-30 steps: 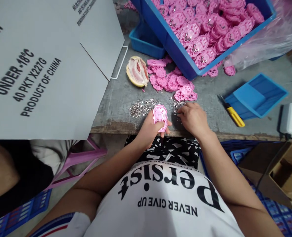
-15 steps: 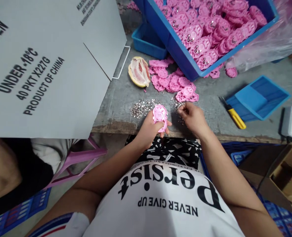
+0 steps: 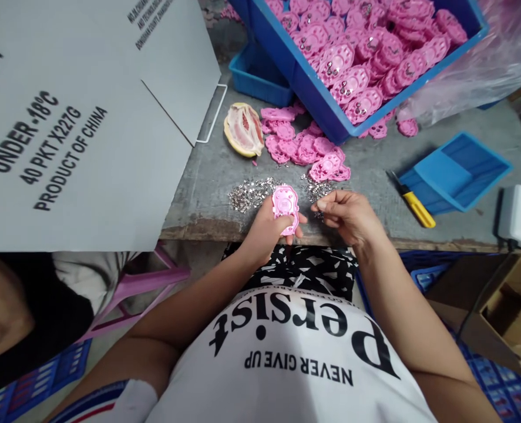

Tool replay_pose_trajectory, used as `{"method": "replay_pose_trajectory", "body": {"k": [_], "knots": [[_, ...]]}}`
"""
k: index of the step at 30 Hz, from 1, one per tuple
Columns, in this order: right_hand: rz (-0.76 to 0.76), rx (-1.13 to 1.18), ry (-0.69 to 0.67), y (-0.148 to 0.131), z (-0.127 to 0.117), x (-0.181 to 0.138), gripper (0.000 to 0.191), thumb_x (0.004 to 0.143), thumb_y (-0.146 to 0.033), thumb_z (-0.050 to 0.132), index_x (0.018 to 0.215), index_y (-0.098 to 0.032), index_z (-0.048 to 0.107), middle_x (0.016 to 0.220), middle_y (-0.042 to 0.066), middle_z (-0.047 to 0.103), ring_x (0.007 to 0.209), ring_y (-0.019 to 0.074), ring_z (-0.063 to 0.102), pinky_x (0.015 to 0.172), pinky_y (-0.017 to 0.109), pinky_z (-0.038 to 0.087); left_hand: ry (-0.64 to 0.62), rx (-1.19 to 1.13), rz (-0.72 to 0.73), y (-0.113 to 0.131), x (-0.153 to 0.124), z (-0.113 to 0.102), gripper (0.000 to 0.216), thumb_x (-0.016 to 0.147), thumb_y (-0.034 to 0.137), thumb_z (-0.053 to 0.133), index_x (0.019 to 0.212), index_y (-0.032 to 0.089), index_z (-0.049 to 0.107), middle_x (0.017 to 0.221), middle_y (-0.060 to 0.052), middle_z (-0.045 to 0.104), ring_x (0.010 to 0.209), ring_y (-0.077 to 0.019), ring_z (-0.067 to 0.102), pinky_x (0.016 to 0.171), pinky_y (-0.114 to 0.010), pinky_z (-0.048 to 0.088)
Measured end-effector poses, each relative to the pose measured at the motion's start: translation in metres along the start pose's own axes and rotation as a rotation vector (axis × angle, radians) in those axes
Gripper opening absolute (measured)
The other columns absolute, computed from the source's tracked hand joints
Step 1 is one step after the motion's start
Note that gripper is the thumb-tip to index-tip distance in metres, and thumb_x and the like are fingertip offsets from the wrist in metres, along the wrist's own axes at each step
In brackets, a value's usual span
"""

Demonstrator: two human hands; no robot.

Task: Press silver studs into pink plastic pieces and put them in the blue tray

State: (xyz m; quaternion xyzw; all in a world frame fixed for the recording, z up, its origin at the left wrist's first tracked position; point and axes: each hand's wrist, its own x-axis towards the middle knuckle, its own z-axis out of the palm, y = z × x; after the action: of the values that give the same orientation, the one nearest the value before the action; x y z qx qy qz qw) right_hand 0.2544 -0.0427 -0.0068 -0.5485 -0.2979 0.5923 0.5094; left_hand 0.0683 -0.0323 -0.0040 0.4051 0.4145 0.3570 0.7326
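Note:
A pink plastic casing (image 3: pixel 285 201) with a moulded rim lies in my left hand (image 3: pixel 265 231), thumb pressed on its lower part. My right hand (image 3: pixel 350 214) is pinched just right of the casing; whatever is between its fingertips is too small to make out. Beside that hand is a loose pile of tiny shiny metal parts (image 3: pixel 316 189). A second pile of small metal parts (image 3: pixel 248 196) spreads to the left of the casing. Several more pink casings (image 3: pixel 306 148) lie heaped on the grey table (image 3: pixel 375 170) beyond my hands.
A large blue bin (image 3: pixel 326 111) of pink pieces stands at the back, near a small blue tray (image 3: pixel 260 82) and half a pomelo-like fruit (image 3: pixel 244 130). To the right lie a yellow-handled tool (image 3: pixel 419 210) and another blue tray (image 3: pixel 476 170). A big carton (image 3: pixel 88 176) blocks the left.
My right hand has drawn slightly back from the metal pile toward me, its fingertips still pinched. My left hand holds the casing in much the same place. The view has shifted a little.

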Motion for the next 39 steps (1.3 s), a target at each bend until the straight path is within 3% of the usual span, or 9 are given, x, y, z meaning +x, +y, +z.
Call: {"method": "replay_pose_trajectory", "body": {"k": [6, 8, 10, 12, 15, 19, 24, 33, 39], "knots": [[-0.057, -0.021, 0.016, 0.003, 0.019, -0.015, 0.034, 0.05, -0.04, 0.097, 0.06, -0.019, 0.072, 0.064, 0.001, 0.065, 0.049, 0.0073, 0.041, 0.042, 0.023, 0.024, -0.033, -0.209, 0.078, -0.003, 0.0, 0.005, 0.041, 0.085, 0.047, 0.061, 0.115, 0.021, 0.05, 0.096, -0.007, 0.072, 0.077, -0.0203, 0.071, 0.056, -0.028, 0.049], [-0.124, -0.041, 0.035, 0.005, 0.026, -0.02, 0.033, 0.053, -0.041, 0.096, 0.06, -0.02, 0.072, 0.074, 0.002, 0.065, 0.059, 0.0107, 0.052, 0.047, 0.025, 0.036, -0.015, -0.223, 0.109, -0.006, 0.0, 0.008, 0.045, 0.087, 0.051, 0.06, 0.12, 0.022, 0.051, 0.102, -0.009, 0.072, 0.09, -0.0225, 0.071, 0.063, -0.029, 0.052], [-0.195, -0.067, 0.07, 0.007, 0.031, -0.023, 0.032, 0.053, -0.041, 0.096, 0.061, -0.02, 0.073, 0.087, 0.004, 0.065, 0.074, 0.0154, 0.062, 0.061, 0.029, 0.05, -0.001, -0.234, 0.124, -0.008, 0.0, 0.012, 0.046, 0.09, 0.053, 0.059, 0.123, 0.022, 0.052, 0.108, -0.01, 0.071, 0.102, -0.024, 0.07, 0.07, -0.03, 0.054], [-0.238, -0.115, 0.106, 0.01, 0.033, -0.024, 0.031, 0.057, -0.042, 0.094, 0.063, -0.021, 0.073, 0.102, 0.006, 0.064, 0.088, 0.0198, 0.066, 0.076, 0.034, 0.056, 0.0, -0.272, 0.132, -0.01, 0.0, 0.016, 0.048, 0.092, 0.054, 0.058, 0.127, 0.022, 0.053, 0.114, -0.011, 0.07, 0.11, -0.0251, 0.068, 0.077, -0.032, 0.056], [-0.288, -0.24, 0.137, 0.015, 0.034, -0.024, 0.027, 0.069, -0.043, 0.086, 0.065, -0.02, 0.071, 0.114, 0.01, 0.065, 0.104, 0.0251, 0.066, 0.09, 0.042, 0.056, -0.023, -0.356, 0.162, -0.013, 0.001, 0.019, 0.047, 0.094, 0.051, 0.058, 0.132, 0.023, 0.054, 0.12, -0.011, 0.069, 0.119, -0.0262, 0.065, 0.086, -0.036, 0.055], [-0.366, -0.327, 0.171, 0.022, 0.036, -0.023, 0.022, 0.081, -0.035, 0.075, 0.066, -0.021, 0.068, 0.112, 0.012, 0.072, 0.126, 0.029, 0.059, 0.105, 0.049, 0.048, 0.006, -0.366, 0.178, -0.016, 0.002, 0.021, 0.044, 0.097, 0.05, 0.054, 0.135, 0.027, 0.055, 0.125, -0.01, 0.067, 0.128, -0.0259, 0.061, 0.091, -0.038, 0.055], [-0.38, -0.337, 0.188, 0.026, 0.04, -0.023, 0.016, 0.082, -0.031, 0.072, 0.069, -0.022, 0.069, 0.115, 0.01, 0.074, 0.129, 0.0298, 0.058, 0.109, 0.052, 0.044, 0.051, -0.364, 0.151, -0.018, 0.001, 0.024, 0.043, 0.096, 0.052, 0.054, 0.132, 0.029, 0.058, 0.128, -0.009, 0.066, 0.134, -0.0262, 0.058, 0.096, -0.039, 0.055], [-0.325, -0.173, 0.197, 0.036, 0.044, -0.022, 0.015, 0.078, -0.034, 0.074, 0.07, -0.021, 0.07, 0.123, 0.01, 0.072, 0.122, 0.0289, 0.062, 0.105, 0.049, 0.047, 0.001, -0.412, 0.194, -0.021, 0.0, 0.026, 0.038, 0.103, 0.039, 0.044, 0.137, 0.026, 0.053, 0.138, -0.007, 0.061, 0.148, -0.021, 0.045, 0.116, -0.036, 0.043], [-0.344, -0.05, 0.216, 0.038, 0.05, -0.023, 0.013, 0.075, -0.027, 0.075, 0.066, -0.023, 0.067, 0.11, 0.008, 0.073, 0.119, 0.0258, 0.063, 0.108, 0.047, 0.046, -0.055, -0.454, 0.198, -0.019, -0.003, 0.028, 0.041, 0.103, 0.043, 0.046, 0.138, 0.023, 0.052, 0.137, -0.009, 0.062, 0.145, -0.0241, 0.049, 0.116, -0.038, 0.045]]}}
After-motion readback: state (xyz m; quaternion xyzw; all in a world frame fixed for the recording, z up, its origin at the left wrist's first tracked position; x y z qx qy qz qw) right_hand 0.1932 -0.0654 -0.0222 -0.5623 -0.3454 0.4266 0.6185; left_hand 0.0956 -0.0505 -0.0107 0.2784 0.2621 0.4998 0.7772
